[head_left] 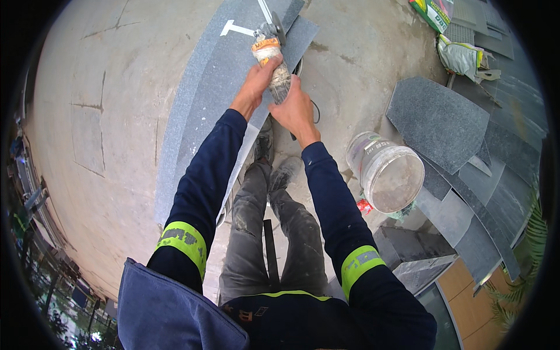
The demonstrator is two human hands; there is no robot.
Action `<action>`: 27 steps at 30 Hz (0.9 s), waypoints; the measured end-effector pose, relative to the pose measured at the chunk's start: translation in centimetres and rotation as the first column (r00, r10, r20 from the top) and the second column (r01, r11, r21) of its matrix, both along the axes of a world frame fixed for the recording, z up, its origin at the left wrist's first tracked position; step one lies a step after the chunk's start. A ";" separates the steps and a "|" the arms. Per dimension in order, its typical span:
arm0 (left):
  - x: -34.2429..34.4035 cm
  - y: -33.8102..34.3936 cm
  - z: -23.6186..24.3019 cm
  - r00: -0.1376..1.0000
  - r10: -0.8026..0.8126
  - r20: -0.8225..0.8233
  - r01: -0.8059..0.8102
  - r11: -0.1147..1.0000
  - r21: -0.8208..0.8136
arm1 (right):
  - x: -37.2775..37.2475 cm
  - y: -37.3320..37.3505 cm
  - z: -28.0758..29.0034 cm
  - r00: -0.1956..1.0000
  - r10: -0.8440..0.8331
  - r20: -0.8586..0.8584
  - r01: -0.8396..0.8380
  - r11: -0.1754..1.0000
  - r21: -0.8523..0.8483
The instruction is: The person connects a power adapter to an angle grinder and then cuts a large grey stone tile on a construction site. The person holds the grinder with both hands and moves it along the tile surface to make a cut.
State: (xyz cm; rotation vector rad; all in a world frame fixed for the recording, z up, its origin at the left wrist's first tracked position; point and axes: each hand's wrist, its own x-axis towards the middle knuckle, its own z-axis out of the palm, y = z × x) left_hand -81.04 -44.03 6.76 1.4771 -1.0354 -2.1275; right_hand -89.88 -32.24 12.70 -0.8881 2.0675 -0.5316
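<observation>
Both hands hold an angle grinder (280, 73) whose body is dusty and wrapped in pale tape. My left hand (256, 84) is closed round its front part, near an orange band. Behind it, my right hand (296, 111) grips the dark rear end. The grinder's disc (280, 28) stands over a long grey stone slab (210, 87), close to its right side; whether it touches the stone I cannot tell. A white flat square-like piece (233, 27) lies on the slab beside the grinder head. Another narrow white strip (265, 10) runs beyond the disc.
A white plastic bucket (396, 178) stands to my right. Beyond it lie a cut grey stone piece (437, 122) and several more slabs (513, 146). Bags (461, 57) rest at the far right. Grey blocks (411, 251) sit near my right elbow. Concrete floor (116, 70) spreads to the left.
</observation>
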 end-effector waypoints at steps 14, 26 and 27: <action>-0.6 -1.2 -0.6 0.997 -0.016 0.078 0.015 1.000 0.019 | 0.0 -0.8 -0.8 1.000 -0.006 0.027 0.007 1.000 -0.016; -1.3 -5.1 -1.2 0.998 -0.018 0.055 0.015 0.998 0.056 | -0.6 -4.5 -2.1 1.000 0.019 -0.022 -0.020 0.998 -0.068; -1.4 -5.5 -1.3 0.998 -0.023 0.065 0.019 0.998 0.058 | -0.7 -4.9 -2.2 0.999 0.024 -0.039 -0.026 0.997 -0.074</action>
